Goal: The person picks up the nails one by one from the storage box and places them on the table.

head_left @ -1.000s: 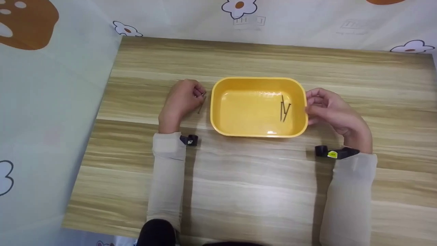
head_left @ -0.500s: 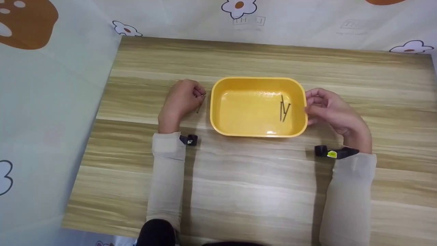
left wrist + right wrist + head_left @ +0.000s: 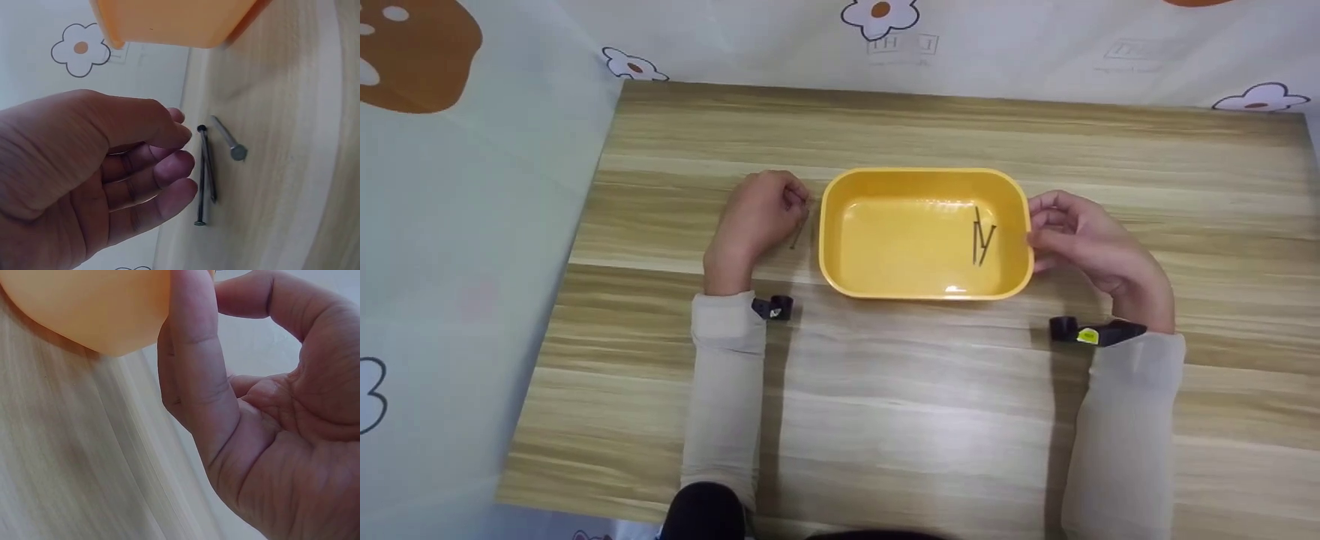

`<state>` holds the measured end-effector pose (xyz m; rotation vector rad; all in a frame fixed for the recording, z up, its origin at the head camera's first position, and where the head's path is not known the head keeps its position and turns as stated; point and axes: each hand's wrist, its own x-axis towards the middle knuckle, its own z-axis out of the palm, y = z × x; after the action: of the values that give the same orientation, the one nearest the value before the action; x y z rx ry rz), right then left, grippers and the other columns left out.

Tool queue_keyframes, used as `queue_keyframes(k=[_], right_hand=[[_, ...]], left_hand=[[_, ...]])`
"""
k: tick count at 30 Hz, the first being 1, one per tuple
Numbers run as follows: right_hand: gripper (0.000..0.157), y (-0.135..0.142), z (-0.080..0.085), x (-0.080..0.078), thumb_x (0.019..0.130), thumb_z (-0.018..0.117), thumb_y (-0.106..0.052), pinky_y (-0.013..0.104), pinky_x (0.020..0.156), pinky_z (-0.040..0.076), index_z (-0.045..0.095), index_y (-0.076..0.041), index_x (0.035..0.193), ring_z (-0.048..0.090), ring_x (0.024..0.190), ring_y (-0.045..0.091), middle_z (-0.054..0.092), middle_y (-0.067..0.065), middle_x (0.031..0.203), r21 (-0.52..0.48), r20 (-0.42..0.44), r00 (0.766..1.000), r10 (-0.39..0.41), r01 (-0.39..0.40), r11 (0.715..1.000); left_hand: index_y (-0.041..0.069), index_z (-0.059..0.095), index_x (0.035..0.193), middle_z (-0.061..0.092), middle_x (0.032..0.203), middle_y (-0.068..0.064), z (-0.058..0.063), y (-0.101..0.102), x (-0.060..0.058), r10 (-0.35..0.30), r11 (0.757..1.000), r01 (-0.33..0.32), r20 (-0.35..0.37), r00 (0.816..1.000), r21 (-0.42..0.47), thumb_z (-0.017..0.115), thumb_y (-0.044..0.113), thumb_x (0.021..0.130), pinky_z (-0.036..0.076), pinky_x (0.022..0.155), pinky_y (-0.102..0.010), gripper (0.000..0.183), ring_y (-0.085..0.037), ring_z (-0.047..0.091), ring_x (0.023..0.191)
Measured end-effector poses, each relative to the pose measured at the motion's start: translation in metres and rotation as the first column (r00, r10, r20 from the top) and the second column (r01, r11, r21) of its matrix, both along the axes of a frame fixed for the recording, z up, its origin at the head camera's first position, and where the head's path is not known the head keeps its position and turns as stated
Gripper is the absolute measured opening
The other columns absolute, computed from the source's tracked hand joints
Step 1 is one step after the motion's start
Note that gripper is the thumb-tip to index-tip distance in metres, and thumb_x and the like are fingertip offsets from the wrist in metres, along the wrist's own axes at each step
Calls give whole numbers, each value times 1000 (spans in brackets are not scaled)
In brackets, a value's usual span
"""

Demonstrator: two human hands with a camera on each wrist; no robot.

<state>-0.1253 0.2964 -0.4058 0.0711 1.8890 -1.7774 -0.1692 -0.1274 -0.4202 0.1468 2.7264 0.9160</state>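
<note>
A yellow plastic box [image 3: 926, 295] stands on the table with several steel nails [image 3: 982, 238] lying in its right end. My left hand [image 3: 760, 214] is low over the table just left of the box, its fingers loosely bent. In the left wrist view, several nails [image 3: 228, 138] lie on the wood right at the fingertips, two of them crossing, and nothing shows between thumb and fingers. In the head view that hand hides most of them; one nail [image 3: 796, 234] shows beside it. My right hand [image 3: 1091, 240] holds the box's right end, thumb at the rim and fingers along the wall.
The wooden tabletop [image 3: 915, 420] extends around the box, its left edge beyond my left arm. A pale wall covering [image 3: 997, 45] with printed flowers rises behind the table and on the left. Both sleeves carry small black wrist cameras.
The nail that stuck out at my left fingertips no longer shows there in the head view. My left hand has shifted very slightly; the box, its nails and my right hand stay put.
</note>
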Motion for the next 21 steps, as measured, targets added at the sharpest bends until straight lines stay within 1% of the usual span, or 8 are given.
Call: queue_keyframes(k=[5, 10, 14, 19, 21], right_hand=[[33, 2, -1, 1, 98, 66, 5, 34, 71, 68, 50, 3, 126, 71, 85, 17, 65, 8, 104, -19, 6, 1000, -4, 4, 1000], [32, 1, -4, 3, 98, 67, 5, 34, 72, 68, 50, 2, 125, 72, 84, 18, 66, 8, 104, -30, 11, 1000, -4, 4, 1000], [32, 1, -6, 3, 98, 66, 4, 34, 73, 68, 51, 1, 126, 71, 85, 18, 66, 7, 103, -13, 16, 1000, 1, -1, 1000], [30, 1, -5, 1, 99, 64, 5, 34, 73, 68, 51, 0, 126, 71, 84, 17, 65, 6, 102, -3, 4, 1000, 21, -21, 1000], [30, 2, -5, 0, 99, 63, 6, 33, 72, 68, 50, 1, 125, 70, 84, 17, 65, 6, 102, -34, 4, 1000, 28, -28, 999]], left_hand=[[5, 72, 122, 75, 113, -12, 3, 3, -3, 0, 1000, 0, 5, 1000, 25, 60, 12, 101, 57, 97, -42, 25, -27, 68, 102], [6, 70, 123, 75, 114, -11, 3, 6, -2, -33, 997, 33, -2, 999, 64, 60, 17, 103, 57, 98, -42, 25, -26, 67, 104], [6, 69, 123, 73, 112, -11, 1, 8, 0, -65, 990, 63, 12, 998, 124, 59, 19, 105, 57, 96, -40, 25, -25, 65, 101], [5, 69, 119, 69, 103, -10, 0, 9, 5, -95, 986, 90, 33, 995, 137, 55, 21, 107, 53, 86, -33, 24, -22, 59, 91], [6, 68, 116, 67, 97, -9, 1, 8, 7, -93, 981, 77, 83, 992, 176, 52, 23, 109, 54, 79, -32, 25, -22, 60, 84]])
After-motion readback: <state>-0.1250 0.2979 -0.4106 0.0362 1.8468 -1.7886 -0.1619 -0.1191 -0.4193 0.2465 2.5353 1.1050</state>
